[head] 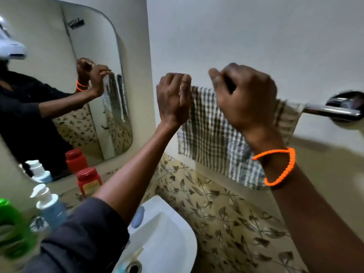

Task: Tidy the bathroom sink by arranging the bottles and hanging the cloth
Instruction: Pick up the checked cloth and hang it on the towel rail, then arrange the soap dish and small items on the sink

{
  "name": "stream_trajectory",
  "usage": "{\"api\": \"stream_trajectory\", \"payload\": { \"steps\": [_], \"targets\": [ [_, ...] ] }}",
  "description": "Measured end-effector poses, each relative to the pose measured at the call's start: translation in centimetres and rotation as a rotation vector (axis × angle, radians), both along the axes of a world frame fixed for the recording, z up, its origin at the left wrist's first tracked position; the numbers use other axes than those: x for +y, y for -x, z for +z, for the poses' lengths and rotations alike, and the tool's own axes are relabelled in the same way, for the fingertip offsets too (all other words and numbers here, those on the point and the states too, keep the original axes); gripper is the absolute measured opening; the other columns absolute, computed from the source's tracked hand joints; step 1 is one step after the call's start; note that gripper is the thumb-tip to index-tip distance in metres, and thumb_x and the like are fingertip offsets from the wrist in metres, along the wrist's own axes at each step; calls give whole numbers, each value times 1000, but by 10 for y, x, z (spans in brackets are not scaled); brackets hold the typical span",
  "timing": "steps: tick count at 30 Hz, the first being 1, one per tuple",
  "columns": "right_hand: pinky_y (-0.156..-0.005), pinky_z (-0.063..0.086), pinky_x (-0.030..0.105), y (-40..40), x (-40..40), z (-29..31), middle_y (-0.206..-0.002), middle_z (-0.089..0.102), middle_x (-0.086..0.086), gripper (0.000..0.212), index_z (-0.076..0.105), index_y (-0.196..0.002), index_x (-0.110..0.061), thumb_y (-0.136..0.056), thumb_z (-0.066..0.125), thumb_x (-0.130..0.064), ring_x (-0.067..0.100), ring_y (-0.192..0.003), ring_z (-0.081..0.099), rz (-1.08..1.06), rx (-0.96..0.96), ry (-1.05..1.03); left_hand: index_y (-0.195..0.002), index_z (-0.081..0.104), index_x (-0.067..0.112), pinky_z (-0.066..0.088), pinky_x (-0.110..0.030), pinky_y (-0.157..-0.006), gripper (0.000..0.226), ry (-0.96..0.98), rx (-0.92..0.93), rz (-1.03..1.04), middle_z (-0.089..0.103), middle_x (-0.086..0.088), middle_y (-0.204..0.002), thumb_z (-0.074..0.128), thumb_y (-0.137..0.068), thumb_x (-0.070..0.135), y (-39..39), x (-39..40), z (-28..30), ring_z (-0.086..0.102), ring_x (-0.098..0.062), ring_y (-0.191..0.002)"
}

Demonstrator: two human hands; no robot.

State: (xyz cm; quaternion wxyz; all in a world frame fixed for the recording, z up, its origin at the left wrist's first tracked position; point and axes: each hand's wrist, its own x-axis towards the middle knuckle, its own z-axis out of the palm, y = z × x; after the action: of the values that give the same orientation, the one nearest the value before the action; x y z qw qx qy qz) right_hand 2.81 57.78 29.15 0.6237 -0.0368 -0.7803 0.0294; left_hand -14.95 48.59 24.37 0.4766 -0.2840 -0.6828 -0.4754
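L arm: dark grey sleeve (84, 229) pushed up past elbow | R wrist: orange beaded bracelet (279, 168), no sleeve

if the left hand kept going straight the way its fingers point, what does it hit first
Probably nothing nearby: the left hand points its fingers up, beside the checked cloth on the towel bar. Above them only bare wall shows, though depth is unclear.

A single head-worn wide-angle view looks forward and a little downward at a bathroom wall, from close range. The towel rail (332, 111) crosses the right middle of the frame, with the checked cloth (212, 133) at centre. The mirror (59, 75) fills the upper left and reflects the wearer's headset. The white sink (167, 233) lies at bottom centre, and straight lines bow near the edges.
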Motion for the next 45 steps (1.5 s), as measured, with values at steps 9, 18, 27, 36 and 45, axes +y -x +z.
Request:
{"api": "stream_trajectory", "payload": {
  "steps": [9, 18, 27, 36, 45],
  "targets": [
    [-56, 47, 38, 119, -97, -175, -72, 71, 10, 44, 63, -71, -13, -98, 54, -46, 34, -72, 68, 383, -443, 146, -89, 68, 8, 41, -43, -76, 53, 47, -435, 176, 67, -17, -88, 28, -107, 38, -28, -119, -190, 60, -34, -87],
    [-54, 48, 37, 148, -233, -391, -68, 71, 10, 33, 63, -68, -14, -93, 63, -36, 32, -68, 70, 698, -907, 119, -76, 67, 16, 46, -40, -73, 39, 275, -990, 488, 71, -7, -81, 51, -101, 41, -82, -280, -402, 67, -29, -88],
    [-101, 48, 42, 173, -332, -537, -143, 54, 4, 52, 52, -141, -23, -91, 57, -10, 29, -128, 51, 941, -1381, -252, -165, 17, 20, 31, -46, -120, 104, 759, -1450, 690, 30, -10, -167, 73, -84, 52, -39, -399, -513, 32, -31, -152],
    [-87, 46, 43, 198, -374, -550, -124, 61, 12, 34, 63, -119, -17, -87, 55, -8, 37, -118, 51, 891, -1351, -333, -112, 73, 27, 54, -40, -87, 39, 390, -1385, 487, 68, -2, -106, 83, -76, 38, -40, -420, -531, 67, -25, -106],
    [-59, 41, 0, 205, -360, -563, -85, 71, -3, 34, 76, -102, -15, -70, 88, -9, 14, -82, 65, 987, -1514, 703, -130, 67, 17, 59, -35, -85, 53, -47, -1137, 459, 68, 3, -108, 79, -82, 0, -50, -403, -532, 68, -20, -96]
  ]
}}
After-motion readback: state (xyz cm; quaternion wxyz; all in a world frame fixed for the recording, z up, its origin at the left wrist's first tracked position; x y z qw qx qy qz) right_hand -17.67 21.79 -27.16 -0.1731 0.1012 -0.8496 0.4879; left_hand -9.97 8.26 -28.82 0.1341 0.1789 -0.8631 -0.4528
